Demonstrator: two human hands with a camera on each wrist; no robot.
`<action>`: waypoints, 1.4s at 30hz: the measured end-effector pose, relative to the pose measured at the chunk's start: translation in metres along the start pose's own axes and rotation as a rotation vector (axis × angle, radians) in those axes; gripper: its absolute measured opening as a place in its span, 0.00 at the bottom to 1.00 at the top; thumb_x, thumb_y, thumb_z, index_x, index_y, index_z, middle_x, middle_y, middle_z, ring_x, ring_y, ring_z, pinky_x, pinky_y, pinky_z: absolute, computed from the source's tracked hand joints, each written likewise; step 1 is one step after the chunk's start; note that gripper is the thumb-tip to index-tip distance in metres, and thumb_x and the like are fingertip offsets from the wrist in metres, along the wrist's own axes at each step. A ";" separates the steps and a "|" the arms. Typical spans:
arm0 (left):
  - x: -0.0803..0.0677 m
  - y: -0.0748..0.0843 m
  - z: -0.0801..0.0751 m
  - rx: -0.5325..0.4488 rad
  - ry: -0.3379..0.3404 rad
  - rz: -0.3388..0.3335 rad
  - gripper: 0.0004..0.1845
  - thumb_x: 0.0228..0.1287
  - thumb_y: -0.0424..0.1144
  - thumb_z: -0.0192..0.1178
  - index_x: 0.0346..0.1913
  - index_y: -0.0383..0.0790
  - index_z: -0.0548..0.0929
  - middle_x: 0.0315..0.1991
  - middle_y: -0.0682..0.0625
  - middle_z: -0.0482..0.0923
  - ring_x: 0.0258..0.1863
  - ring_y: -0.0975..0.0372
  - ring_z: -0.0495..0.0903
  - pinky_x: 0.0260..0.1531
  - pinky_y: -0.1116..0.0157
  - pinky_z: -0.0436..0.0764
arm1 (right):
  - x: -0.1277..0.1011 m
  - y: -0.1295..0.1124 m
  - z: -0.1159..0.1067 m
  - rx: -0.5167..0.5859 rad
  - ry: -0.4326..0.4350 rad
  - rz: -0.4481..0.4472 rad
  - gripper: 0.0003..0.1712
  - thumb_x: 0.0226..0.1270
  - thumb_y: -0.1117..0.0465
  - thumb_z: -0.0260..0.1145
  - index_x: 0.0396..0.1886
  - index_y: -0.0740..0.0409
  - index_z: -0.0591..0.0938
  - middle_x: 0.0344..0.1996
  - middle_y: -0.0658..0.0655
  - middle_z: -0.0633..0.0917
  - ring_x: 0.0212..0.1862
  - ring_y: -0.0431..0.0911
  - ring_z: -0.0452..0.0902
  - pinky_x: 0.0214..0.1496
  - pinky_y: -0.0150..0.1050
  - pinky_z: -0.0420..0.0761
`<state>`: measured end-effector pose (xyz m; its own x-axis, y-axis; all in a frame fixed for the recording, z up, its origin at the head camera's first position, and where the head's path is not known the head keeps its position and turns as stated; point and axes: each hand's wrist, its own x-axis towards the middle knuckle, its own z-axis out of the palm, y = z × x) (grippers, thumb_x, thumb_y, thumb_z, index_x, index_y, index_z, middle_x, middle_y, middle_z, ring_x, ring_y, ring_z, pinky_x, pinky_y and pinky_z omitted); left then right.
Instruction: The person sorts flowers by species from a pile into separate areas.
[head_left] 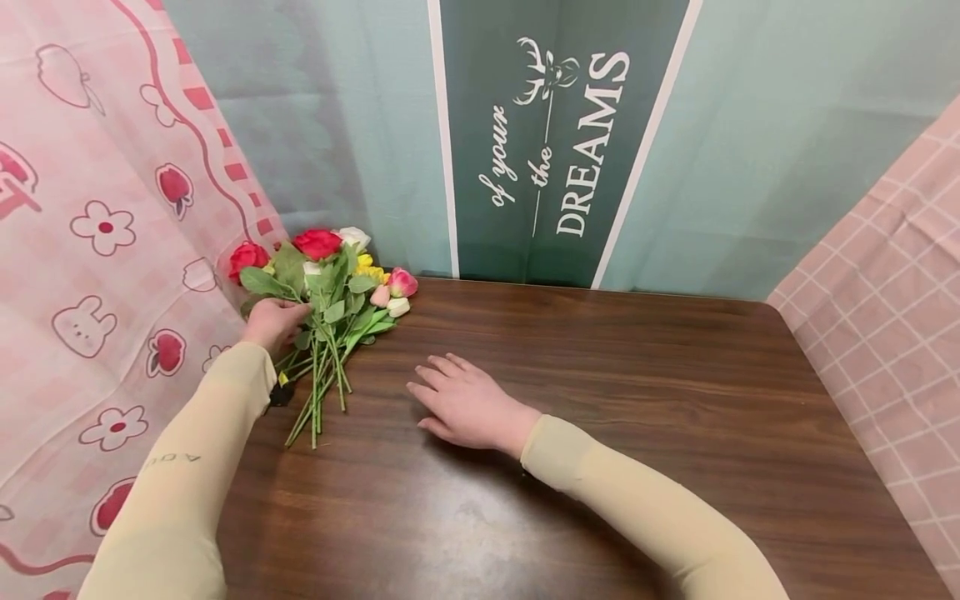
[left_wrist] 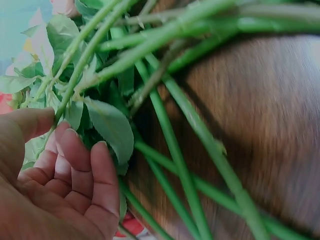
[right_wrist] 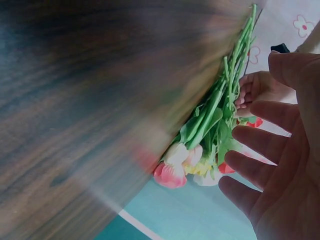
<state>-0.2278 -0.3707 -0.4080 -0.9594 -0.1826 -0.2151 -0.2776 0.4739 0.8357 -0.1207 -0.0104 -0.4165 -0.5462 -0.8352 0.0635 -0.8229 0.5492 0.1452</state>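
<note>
A bunch of artificial flowers lies in the far left corner of the dark wooden table, with red, pink, yellow and white heads toward the wall and green stems fanned toward me. My left hand is at the bunch's left side among the leaves. In the left wrist view its fingers are curled and a thin stem runs down between thumb and forefinger. My right hand rests flat on the table to the right of the stems, fingers spread and holding nothing. The flowers lie beyond it.
A pink cloth with rabbits and flowers hangs along the table's left side. A teal backdrop with a dark "DREAMS" banner stands behind. A pink checked cloth covers the right side.
</note>
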 end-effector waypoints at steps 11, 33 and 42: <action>0.003 0.016 0.004 -0.133 0.028 0.057 0.23 0.78 0.41 0.52 0.61 0.21 0.74 0.30 0.50 0.82 0.27 0.65 0.85 0.38 0.62 0.88 | -0.012 0.007 0.006 0.032 -0.002 0.041 0.33 0.78 0.39 0.57 0.74 0.51 0.74 0.73 0.58 0.71 0.76 0.56 0.60 0.78 0.49 0.58; -0.047 0.085 0.099 -0.409 0.028 0.298 0.19 0.75 0.41 0.62 0.56 0.28 0.78 0.41 0.41 0.84 0.33 0.58 0.85 0.36 0.63 0.88 | -0.051 0.045 0.009 0.550 0.254 0.379 0.13 0.76 0.56 0.65 0.53 0.51 0.89 0.47 0.47 0.88 0.47 0.43 0.81 0.52 0.42 0.81; -0.081 0.125 0.224 -0.594 -0.224 0.432 0.14 0.71 0.40 0.66 0.48 0.30 0.82 0.43 0.28 0.84 0.31 0.59 0.85 0.39 0.55 0.88 | -0.095 0.061 0.002 1.031 0.367 0.662 0.14 0.72 0.50 0.70 0.53 0.48 0.88 0.45 0.45 0.88 0.45 0.40 0.82 0.47 0.43 0.83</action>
<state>-0.1962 -0.1039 -0.3990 -0.9813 0.1228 0.1484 0.1377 -0.0911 0.9863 -0.1192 0.1026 -0.4160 -0.9569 -0.2639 0.1216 -0.2416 0.4906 -0.8372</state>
